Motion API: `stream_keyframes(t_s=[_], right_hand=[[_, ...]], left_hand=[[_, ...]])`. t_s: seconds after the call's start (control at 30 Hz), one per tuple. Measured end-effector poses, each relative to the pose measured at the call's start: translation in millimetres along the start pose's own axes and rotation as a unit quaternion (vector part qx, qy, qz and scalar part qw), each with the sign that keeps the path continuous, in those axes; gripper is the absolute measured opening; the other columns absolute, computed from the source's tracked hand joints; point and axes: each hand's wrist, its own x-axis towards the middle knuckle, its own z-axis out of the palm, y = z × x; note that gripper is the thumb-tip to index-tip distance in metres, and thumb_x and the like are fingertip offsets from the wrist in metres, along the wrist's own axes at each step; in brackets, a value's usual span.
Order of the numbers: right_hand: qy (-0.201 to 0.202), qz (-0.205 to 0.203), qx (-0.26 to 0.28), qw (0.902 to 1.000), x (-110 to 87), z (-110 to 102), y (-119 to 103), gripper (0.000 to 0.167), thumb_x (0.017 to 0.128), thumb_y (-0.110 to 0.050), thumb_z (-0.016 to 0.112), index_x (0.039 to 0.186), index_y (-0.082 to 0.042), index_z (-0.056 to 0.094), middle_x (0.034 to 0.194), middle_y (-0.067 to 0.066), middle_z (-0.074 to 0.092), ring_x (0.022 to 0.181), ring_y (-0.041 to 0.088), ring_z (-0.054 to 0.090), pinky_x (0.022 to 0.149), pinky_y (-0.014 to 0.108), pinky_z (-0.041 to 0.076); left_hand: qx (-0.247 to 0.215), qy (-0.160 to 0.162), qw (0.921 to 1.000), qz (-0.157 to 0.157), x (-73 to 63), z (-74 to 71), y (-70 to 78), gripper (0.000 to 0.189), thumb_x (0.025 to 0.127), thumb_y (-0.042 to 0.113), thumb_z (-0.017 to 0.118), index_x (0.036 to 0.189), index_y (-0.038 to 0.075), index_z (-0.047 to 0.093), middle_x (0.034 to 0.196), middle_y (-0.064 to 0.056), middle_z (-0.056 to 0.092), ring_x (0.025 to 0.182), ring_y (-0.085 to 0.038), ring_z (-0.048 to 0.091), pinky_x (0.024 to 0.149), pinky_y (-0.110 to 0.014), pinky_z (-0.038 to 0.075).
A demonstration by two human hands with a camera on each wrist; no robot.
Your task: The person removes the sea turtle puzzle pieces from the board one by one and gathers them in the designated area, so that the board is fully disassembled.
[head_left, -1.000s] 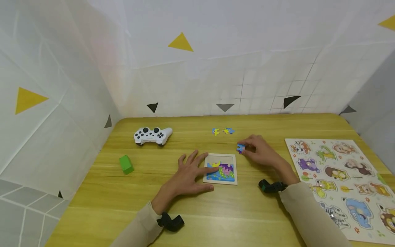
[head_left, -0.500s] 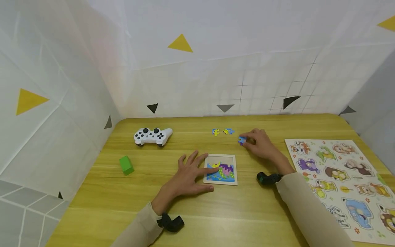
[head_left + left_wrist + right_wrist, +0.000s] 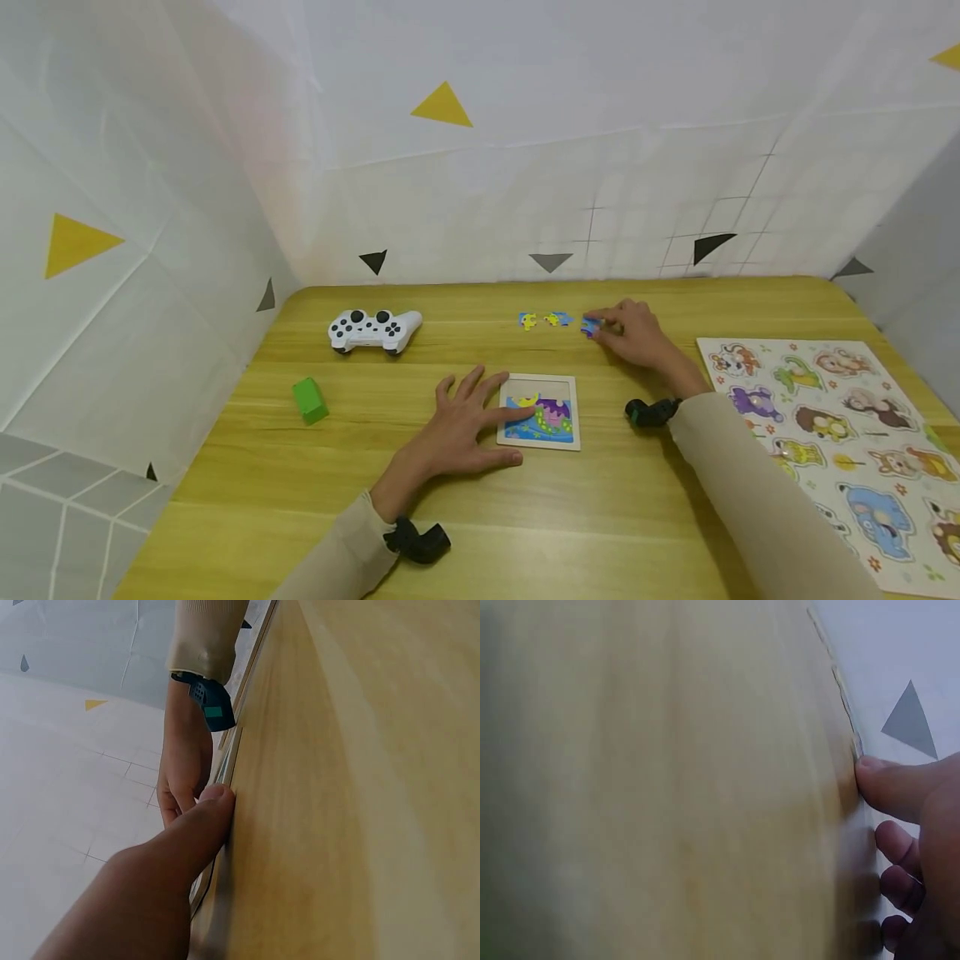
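In the head view my right hand [image 3: 636,333] pinches a blue and purple jigsaw piece [image 3: 590,326] between thumb and fingers, low over the back of the table. Two more jigsaw pieces, one blue and yellow [image 3: 528,321] and one with a blue tip [image 3: 559,319], lie in a row to its left. My left hand [image 3: 465,429] lies spread, its index finger reaching over a small framed puzzle [image 3: 537,442]. The lower part of that frame is filled with a colourful picture; its upper strip shows bare backing. The left thumb [image 3: 214,806] looms large in the left wrist view.
A white game controller [image 3: 375,331] lies at the back left, with a green block [image 3: 310,401] in front of it. On the right is a large animal puzzle board [image 3: 832,433], partly under the right forearm. A white sheet wall [image 3: 487,200] stands behind the table.
My right hand has moved away from me, carrying the pinched jigsaw piece from beside the frame to the row of loose pieces. The left hand stays at the frame.
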Motion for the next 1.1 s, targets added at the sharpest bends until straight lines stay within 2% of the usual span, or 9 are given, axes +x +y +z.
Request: stream_keyframes(t_s=[0.23,0.43,0.83,1.1], right_hand=[[-0.011,-0.017,-0.008,0.9998,8.2,-5.6,4.3,0.032,0.097,-0.012,0.067,0.129,-0.006,0.070,0.087,0.017,0.056,0.076,0.023,0.037,0.072,0.035,0.026],[-0.008,-0.030,-0.019,0.9993,15.2,-6.0,11.5,0.034,0.095,-0.011,0.069,0.128,-0.007,0.071,0.083,0.015,0.060,0.074,0.020,0.041,0.071,0.034,0.028],[-0.048,0.005,0.003,0.9988,22.5,-11.6,9.5,0.036,0.095,-0.012,0.067,0.131,-0.009,0.070,0.086,0.015,0.055,0.075,0.019,0.036,0.068,0.033,0.028],[-0.063,0.032,0.004,0.9975,24.1,-10.1,11.0,0.039,0.098,-0.014,0.062,0.137,-0.011,0.065,0.094,0.018,0.054,0.082,0.024,0.041,0.070,0.035,0.029]], left_hand=[[0.003,0.005,1.0000,0.008,0.1,0.7,-1.2,0.062,0.090,0.074,0.056,0.147,0.053,0.045,0.169,-0.004,0.025,0.156,-0.044,0.014,0.111,-0.072,0.011],[0.009,0.005,0.9999,0.010,0.6,1.9,-1.3,0.062,0.090,0.075,0.054,0.148,0.055,0.044,0.169,-0.003,0.025,0.156,-0.044,0.014,0.111,-0.073,0.012],[0.011,0.003,0.9999,0.009,1.3,2.1,-1.3,0.062,0.090,0.075,0.053,0.148,0.055,0.043,0.169,-0.003,0.025,0.157,-0.044,0.014,0.111,-0.073,0.012],[0.011,0.002,0.9999,0.007,0.7,4.0,-3.0,0.063,0.090,0.077,0.052,0.148,0.056,0.041,0.170,-0.002,0.023,0.157,-0.043,0.012,0.112,-0.072,0.011]])
